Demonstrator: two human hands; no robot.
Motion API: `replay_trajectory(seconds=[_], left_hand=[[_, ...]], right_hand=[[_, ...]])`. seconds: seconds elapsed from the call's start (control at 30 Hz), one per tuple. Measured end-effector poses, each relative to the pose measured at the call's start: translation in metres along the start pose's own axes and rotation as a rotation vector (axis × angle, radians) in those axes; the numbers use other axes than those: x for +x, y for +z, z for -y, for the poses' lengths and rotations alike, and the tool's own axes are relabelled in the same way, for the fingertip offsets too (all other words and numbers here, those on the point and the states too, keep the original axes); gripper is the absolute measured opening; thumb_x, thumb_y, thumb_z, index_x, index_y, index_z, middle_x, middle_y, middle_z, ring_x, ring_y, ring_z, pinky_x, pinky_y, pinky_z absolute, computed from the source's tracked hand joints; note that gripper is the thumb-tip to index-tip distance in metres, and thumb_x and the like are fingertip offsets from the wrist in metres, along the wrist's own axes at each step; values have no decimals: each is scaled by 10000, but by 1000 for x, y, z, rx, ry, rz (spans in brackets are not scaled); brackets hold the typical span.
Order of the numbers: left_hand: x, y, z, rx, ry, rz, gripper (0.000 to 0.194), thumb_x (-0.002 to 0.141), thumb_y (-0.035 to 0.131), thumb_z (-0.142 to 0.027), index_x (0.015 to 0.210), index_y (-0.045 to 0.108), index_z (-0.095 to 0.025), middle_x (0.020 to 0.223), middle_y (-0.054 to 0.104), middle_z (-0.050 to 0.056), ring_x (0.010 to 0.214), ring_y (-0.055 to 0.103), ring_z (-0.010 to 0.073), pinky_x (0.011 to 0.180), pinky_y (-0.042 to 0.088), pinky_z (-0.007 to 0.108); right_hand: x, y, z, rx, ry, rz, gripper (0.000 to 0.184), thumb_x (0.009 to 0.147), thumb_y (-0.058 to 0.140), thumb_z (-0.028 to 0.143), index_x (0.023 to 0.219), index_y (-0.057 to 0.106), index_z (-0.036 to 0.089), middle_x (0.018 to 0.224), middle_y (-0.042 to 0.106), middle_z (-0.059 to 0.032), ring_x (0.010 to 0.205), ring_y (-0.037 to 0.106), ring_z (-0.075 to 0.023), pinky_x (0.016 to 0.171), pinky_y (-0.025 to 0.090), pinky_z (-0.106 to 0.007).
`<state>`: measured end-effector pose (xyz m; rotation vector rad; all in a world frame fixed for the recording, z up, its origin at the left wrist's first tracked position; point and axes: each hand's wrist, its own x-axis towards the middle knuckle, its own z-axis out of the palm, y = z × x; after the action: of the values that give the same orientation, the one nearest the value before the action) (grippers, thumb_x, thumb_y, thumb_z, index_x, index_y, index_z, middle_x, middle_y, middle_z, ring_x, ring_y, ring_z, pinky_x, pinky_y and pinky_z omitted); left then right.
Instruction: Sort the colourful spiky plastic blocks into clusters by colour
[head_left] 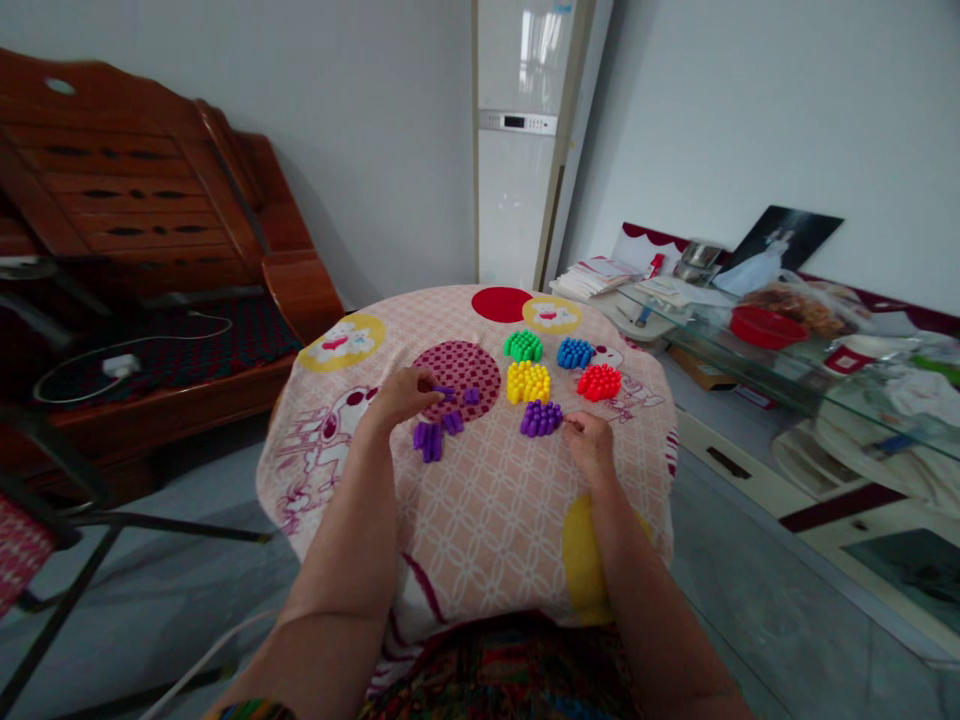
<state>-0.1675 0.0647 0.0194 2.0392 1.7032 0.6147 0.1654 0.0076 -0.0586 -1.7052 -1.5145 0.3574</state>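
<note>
My left hand (403,397) is over the left part of the round table, its thumb and fingers pinched on a small purple piece (444,392). Just below and beside it lie more loose purple pieces (429,440), some flat on the cloth. My right hand (591,442) rests at the right edge of a tight purple cluster of upright pegs (541,418). Its fingers are curled together; whether they hold anything is too small to tell. Behind that cluster stand similar groups in yellow (528,382), green (523,346), blue (574,353) and red (599,382).
A patterned cloth (495,500) covers the round table. At the right is a glass-topped cabinet (795,380) with papers, a red bowl (766,327) and bags. A wooden bench (135,190) stands at the left, a tall white appliance (517,200) behind.
</note>
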Motion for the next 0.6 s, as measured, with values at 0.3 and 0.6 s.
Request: replay_trajectory(seconds=[0.3, 0.6], left_hand=[[7, 70, -61, -381, 235, 193, 161, 729, 586, -199, 841, 686, -142, 695, 696, 19, 617, 641, 129, 585, 476, 216], [10, 105, -64, -307, 152, 43, 154, 649, 716, -200, 751, 611, -153, 659, 637, -27, 603, 575, 113, 563, 418, 209]], right_hand=[[-1, 0, 1, 15, 9, -2, 301, 734, 494, 345, 786, 748, 191, 672, 690, -34, 613, 569, -183, 603, 400, -283], [-1, -1, 2, 26, -6, 5, 291, 740, 496, 325, 782, 748, 185, 697, 706, -43, 641, 587, -188, 612, 402, -282]])
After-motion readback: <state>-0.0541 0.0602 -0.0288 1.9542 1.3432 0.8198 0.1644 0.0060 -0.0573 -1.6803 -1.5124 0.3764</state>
